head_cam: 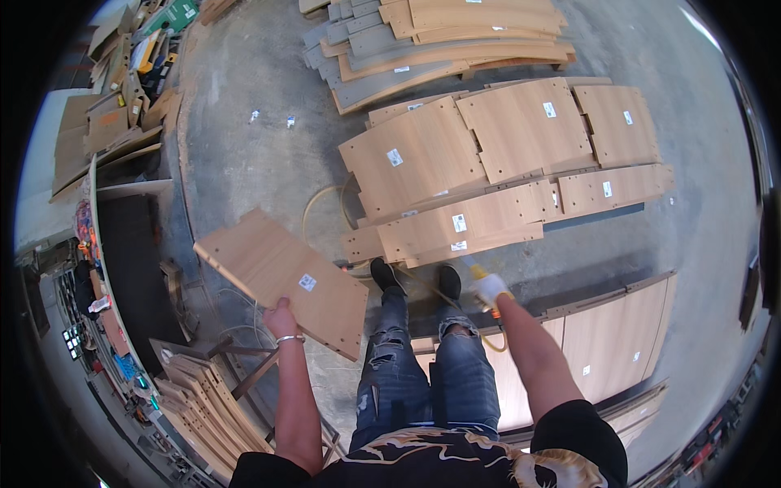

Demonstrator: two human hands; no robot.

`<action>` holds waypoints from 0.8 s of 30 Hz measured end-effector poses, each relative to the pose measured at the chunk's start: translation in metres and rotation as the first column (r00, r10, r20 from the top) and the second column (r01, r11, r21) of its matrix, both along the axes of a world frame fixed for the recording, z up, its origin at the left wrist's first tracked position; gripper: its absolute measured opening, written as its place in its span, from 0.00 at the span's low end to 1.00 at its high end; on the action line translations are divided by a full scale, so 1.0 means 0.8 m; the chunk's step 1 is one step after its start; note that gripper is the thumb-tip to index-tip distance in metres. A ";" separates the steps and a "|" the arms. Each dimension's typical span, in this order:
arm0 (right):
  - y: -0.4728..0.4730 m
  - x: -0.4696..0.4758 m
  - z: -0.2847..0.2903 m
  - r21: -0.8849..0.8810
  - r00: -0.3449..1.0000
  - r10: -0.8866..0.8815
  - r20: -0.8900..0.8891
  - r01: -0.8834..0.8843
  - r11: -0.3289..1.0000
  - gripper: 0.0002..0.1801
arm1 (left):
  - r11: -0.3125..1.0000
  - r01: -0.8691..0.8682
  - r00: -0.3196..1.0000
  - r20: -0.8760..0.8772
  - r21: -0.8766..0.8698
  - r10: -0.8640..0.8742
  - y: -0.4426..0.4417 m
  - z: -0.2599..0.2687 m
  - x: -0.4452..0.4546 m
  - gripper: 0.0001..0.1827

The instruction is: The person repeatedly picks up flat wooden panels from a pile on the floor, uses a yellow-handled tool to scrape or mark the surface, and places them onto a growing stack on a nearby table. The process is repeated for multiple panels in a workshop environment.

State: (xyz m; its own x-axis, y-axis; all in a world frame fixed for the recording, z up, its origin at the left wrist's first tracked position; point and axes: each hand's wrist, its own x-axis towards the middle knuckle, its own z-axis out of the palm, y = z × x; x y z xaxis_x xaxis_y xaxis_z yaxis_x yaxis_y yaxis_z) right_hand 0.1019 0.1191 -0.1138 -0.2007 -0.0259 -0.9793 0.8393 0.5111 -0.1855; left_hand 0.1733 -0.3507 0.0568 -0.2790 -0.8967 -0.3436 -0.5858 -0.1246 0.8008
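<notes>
My left hand grips the near long edge of a wood-grain furniture panel, its thumb on the face. The panel hangs tilted above the floor, left of my legs. It has drilled holes near its ends and a white printed label. My right hand, in a white glove, is shut on a yellow-handled tool that looks like an air blow gun. A yellowish hose joins it at an orange fitting. The tool's tip points at the floor beside the lower row of stacked panels.
Larger stacked panels lie beyond my shoes, with grey and wood-grain boards further off. Panels stand behind my right arm, and more boards lean at lower left. A hose loop crosses the floor. Cardboard scraps pile at left.
</notes>
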 end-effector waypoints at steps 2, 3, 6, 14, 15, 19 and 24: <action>-0.065 0.010 0.023 0.069 0.705 0.649 -0.285 -0.660 0.748 0.24 | 0.991 -0.123 0.992 -0.029 -0.048 0.122 -0.003 0.025 0.009 0.16; -0.088 0.013 0.037 0.043 0.685 0.631 -0.365 -0.664 0.746 0.22 | 0.984 -0.174 0.984 -0.042 -0.047 0.172 -0.005 0.036 0.013 0.16; -0.108 0.001 0.076 0.096 0.868 0.302 -0.394 -0.289 0.953 0.19 | 0.957 -0.289 0.948 -0.138 -0.008 0.286 -0.013 0.053 0.021 0.16; -0.094 0.009 0.249 0.130 0.481 0.670 -0.566 -0.750 0.649 0.16 | 0.777 -0.472 0.760 -0.254 0.416 0.598 -0.030 -0.018 -0.037 0.21; -0.100 0.010 0.270 0.083 0.422 0.711 -0.562 -0.827 0.557 0.16 | 0.781 -0.474 0.777 -0.225 0.407 0.588 -0.020 -0.027 -0.046 0.21; -0.106 -0.032 0.311 0.298 0.605 0.646 -0.466 -0.580 0.758 0.16 | 0.734 -0.501 0.738 -0.217 0.459 0.639 0.015 -0.033 -0.039 0.21; -0.120 -0.028 0.335 0.217 0.305 0.858 -0.413 -0.882 0.418 0.18 | 0.850 -0.333 0.814 -0.331 0.408 0.478 0.030 -0.019 -0.005 0.23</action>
